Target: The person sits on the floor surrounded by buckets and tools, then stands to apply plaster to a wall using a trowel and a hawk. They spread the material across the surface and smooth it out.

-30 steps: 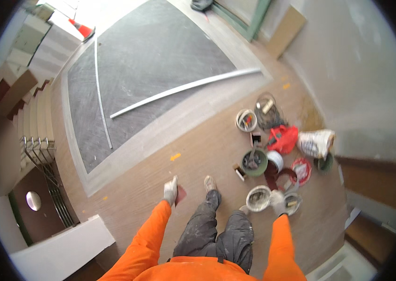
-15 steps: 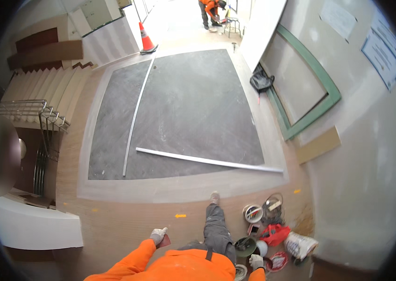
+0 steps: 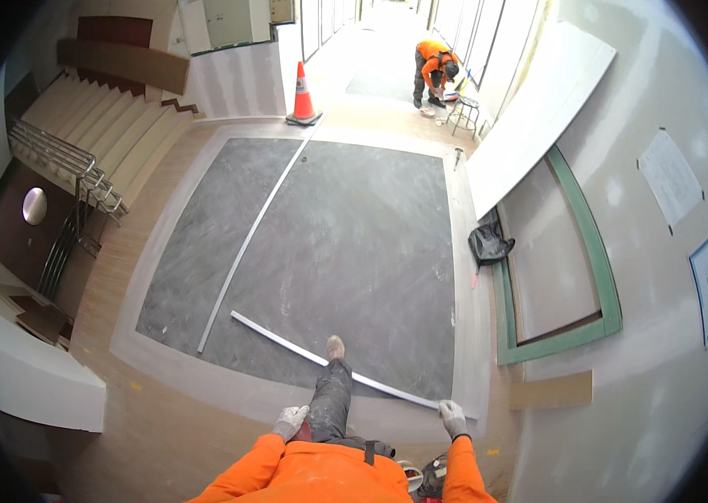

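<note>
Left grip (image 3: 291,422): my gloved fingers curl round a dark red piece (image 3: 304,433), partly hidden.
Right grip (image 3: 453,418): gloved, overlaps the right end of the white bar (image 3: 396,392) in view; I cannot tell whether it holds anything.
White bar: lies slantwise on the grey floor patch (image 3: 354,226); my shoe (image 3: 335,348) shows past it.
Bucket (image 3: 413,481): near my right sleeve (image 3: 465,474), partly hidden.

Head-worn fisheye, looking down and ahead: gloved fingers (image 3: 449,409) near, corridor (image 3: 375,63) far beyond.
</note>
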`<state>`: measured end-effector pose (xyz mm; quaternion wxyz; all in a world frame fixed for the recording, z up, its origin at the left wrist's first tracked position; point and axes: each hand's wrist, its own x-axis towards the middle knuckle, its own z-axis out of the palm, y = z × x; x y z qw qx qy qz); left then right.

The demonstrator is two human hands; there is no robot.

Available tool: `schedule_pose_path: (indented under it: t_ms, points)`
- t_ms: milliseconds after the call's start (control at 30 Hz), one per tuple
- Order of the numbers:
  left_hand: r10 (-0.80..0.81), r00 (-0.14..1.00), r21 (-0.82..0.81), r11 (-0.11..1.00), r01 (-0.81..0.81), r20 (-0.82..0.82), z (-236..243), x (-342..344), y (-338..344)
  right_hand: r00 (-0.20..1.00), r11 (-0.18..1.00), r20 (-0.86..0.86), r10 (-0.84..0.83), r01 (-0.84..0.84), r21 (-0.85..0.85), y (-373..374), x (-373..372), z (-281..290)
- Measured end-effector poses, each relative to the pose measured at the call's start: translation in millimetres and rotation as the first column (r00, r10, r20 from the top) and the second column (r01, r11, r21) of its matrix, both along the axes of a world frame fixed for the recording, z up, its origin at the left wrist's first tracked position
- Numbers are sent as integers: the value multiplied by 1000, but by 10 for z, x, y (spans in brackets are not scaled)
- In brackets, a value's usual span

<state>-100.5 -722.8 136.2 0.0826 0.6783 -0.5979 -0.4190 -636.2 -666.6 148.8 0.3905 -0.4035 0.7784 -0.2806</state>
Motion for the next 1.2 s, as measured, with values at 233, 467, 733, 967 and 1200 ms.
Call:
schedule_pose_path:
  t_ms: [233,467,733,967,1200]
  points:
    - [372,921,215,914,-343,-114,-289,-375,-2351,999,997,4,46,-46,63,-2849,-557,-455]
    - [-260,946,74,965,251,194,-139,-572,-5484,955,927,242,-169,71,368,-4216,-930,-1306]
    - [-219,954,142,971,192,204,311,-1708,-8669,900,847,-155,407,-308,433,-5377,-1071,-1376]
    - [-332,880,144,943,300,339,-529,-2086,-9961,990,579,137,28,-128,805,-7028,-1992,-1564]
    - [239,934,420,844,-335,265,-430,-2956,-10957,755,862,-444,482,-318,395,-9869,-3873,-1452]
